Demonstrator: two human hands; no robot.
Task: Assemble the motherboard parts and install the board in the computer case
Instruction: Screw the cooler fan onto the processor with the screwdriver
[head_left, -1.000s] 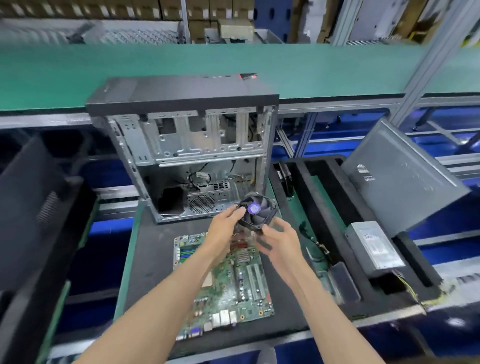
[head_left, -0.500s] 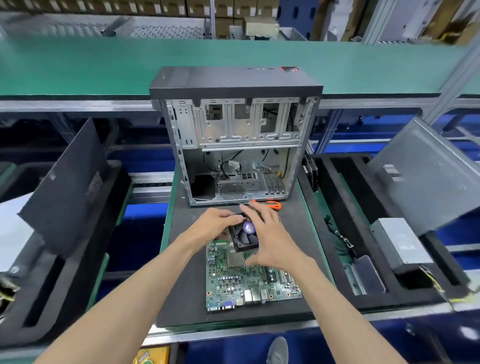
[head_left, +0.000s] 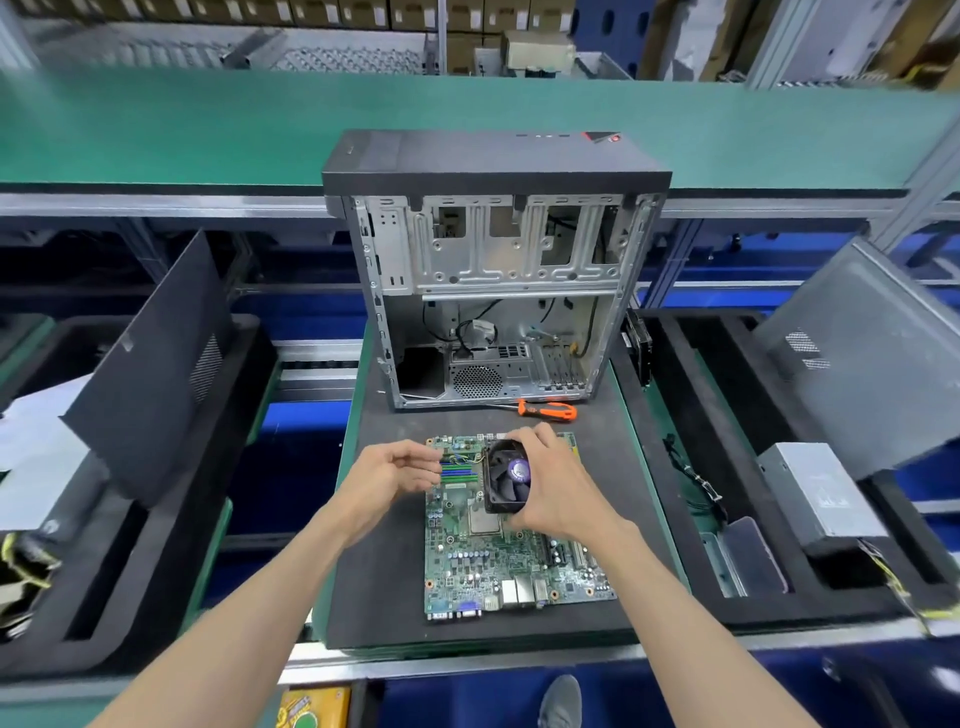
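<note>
the right hand (head_left: 558, 493) gripped the cooler fan (head_left: 506, 475) over the motherboard (head_left: 498, 561) (cpu socket exposed), while the left hand (head_left: 384, 478) hovered beside it, fingers loosely curled, holding nothing.

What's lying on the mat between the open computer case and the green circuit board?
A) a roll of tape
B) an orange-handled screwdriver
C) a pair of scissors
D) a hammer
B: an orange-handled screwdriver lies on the black mat, just in front of the open case and behind the motherboard.
</note>
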